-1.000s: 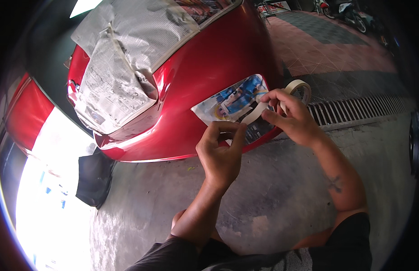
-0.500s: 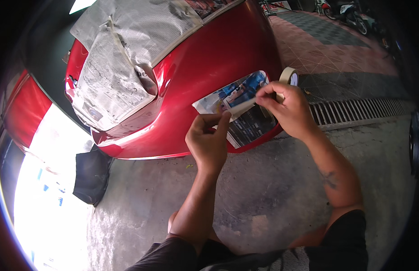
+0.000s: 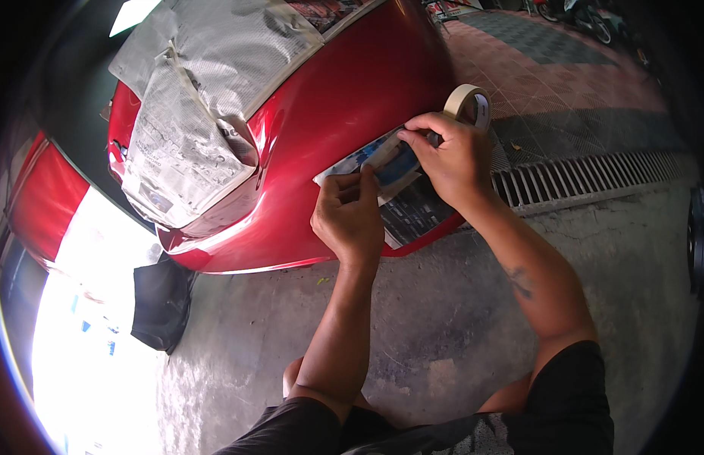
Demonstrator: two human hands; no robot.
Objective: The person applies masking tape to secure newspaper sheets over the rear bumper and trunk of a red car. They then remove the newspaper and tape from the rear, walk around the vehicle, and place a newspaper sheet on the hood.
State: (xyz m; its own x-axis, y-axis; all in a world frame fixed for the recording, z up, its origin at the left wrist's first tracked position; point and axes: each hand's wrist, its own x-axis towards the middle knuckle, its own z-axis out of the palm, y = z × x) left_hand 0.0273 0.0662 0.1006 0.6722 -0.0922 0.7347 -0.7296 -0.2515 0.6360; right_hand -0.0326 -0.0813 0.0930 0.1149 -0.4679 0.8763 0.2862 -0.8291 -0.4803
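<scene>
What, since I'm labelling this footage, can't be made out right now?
All in the head view:
Tape roll, lower part: hidden by the right hand.
Paper patch, in part: hidden by that hand and the left hand.
Motorbike, top right: cut off by the upper edge.
Dark object, far right: cut off by the fisheye rim.

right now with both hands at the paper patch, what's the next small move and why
I'd probably press tape from the round cream roll along the upper edge of the blue-and-black printed paper patch: the left hand and right hand pinch close to that edge, with the roll by the right hand. That may help secure it on the glossy red panel.
</scene>
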